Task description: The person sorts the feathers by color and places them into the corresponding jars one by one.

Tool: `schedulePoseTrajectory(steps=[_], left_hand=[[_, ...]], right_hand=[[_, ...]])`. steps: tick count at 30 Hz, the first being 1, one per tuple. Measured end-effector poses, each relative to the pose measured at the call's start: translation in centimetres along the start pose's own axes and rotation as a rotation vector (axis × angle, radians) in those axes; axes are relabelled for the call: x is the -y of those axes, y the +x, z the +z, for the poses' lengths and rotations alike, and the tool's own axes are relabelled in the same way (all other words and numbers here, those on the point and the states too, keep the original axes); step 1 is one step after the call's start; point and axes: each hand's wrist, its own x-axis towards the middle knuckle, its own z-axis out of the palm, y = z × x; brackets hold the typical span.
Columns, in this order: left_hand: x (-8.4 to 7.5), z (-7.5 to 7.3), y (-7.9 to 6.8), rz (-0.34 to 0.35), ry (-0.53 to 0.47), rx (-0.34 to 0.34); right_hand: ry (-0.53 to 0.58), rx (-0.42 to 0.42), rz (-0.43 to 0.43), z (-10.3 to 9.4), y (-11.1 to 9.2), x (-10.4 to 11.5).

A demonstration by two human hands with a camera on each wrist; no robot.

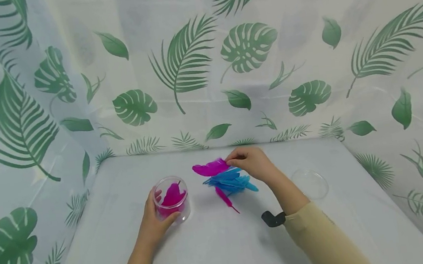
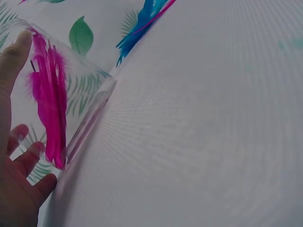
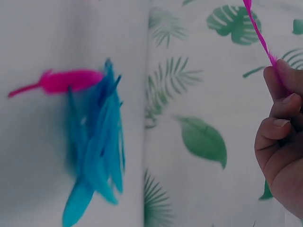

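My left hand (image 1: pixel 153 217) grips a clear round jar (image 1: pixel 184 213) on the table's left half, thumb and fingers curled around its wall. Several magenta feathers (image 2: pixel 52 104) stand inside the jar, seen through its side in the left wrist view. Between thumb and fingertips, my right hand (image 1: pixel 253 162) pinches a magenta feather (image 1: pixel 210 168) by its quill, above a pile of blue feathers (image 1: pixel 232 182). Another magenta feather (image 3: pixel 71 81) lies against the pile, its quill pointing away from the blue ones.
A clear round lid (image 1: pixel 310 183) lies on the white table (image 1: pixel 220 255) to the right, beside my right forearm. Leaf-printed sheeting (image 1: pixel 194 63) rises behind the table and along both sides. Each wrist carries a small black camera (image 1: pixel 273 218).
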Motion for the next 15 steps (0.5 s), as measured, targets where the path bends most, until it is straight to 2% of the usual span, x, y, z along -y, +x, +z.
schedulePoseTrajectory(steps=[7,11,15], left_hand=[[-0.2,0.1,0.1,-0.019,-0.017,0.012],[0.0,0.0,0.2,-0.032,-0.009,0.016],[0.2,-0.1,0.2,-0.042,0.006,0.011]], right_hand=[[-0.046,0.030,-0.047,1.6,2.0,3.4],[-0.052,0.063,-0.078,2.6,2.6,5.0],[-0.104,0.096,-0.113,3.9,3.0,6.2]])
